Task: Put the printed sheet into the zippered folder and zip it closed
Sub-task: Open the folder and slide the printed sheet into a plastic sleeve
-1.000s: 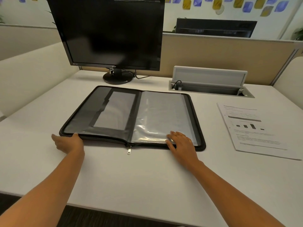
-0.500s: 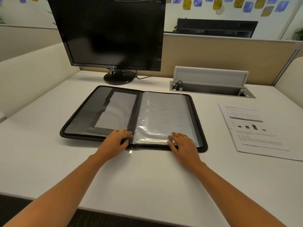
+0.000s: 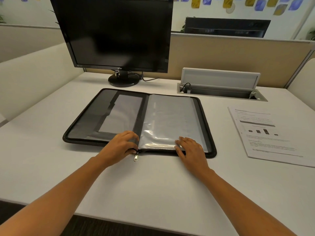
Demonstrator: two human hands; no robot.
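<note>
Looking down over a white rectangular desk (image 3: pixel 153 188), person seated at 6 o'clock, both bare forearms reaching in.

- Black zippered fabric folder (image 3: pixel 85 123) lies open flat at desk centre, spine running 12 to 6. The left half shows a dark inner cover with a grey pocket panel. The right half carries a stack of clear glossy plastic sleeves (image 3: pixel 170 116), slightly wrinkled toward the near edge.
- Small silver metal zipper pull (image 3: pixel 135 157) hangs off the folder's near edge at 6 o'clock, at the foot of the spine, lying on the desk. The zip is fully undone.
- Left hand (image 3: pixel 119 147) sits on the near edge of the folder, just at 9 o'clock of the spine. Fingers are bent and close together, tips down on the dark spine strip beside the sleeves. The thumb lies along the near edge just above the pull. It rests there and is not wrapped round anything.
- Right hand (image 3: pixel 191 150) lies on the near right corner of the sleeve stack, at 5 o'clock of the folder. Fingers are nearly straight, slightly apart, pressing the plastic flat. The thumb runs along the folder's near rim.
- White printed paper sheet with text and a small bar chart (image 3: pixel 269 133) lies flat on the desk at 3 o'clock of the folder, well apart from it and from both hands. It is not yet in the folder.
- Black flat-screen monitor on a round foot (image 3: pixel 117 31) stands at 12 o'clock, screen dark.
- Grey metal cable box with its lid raised (image 3: pixel 219 79) is set in the desk at 1 o'clock, a black cable in its left end.
- Beige partition panel (image 3: pixel 238 55) runs behind.
</note>
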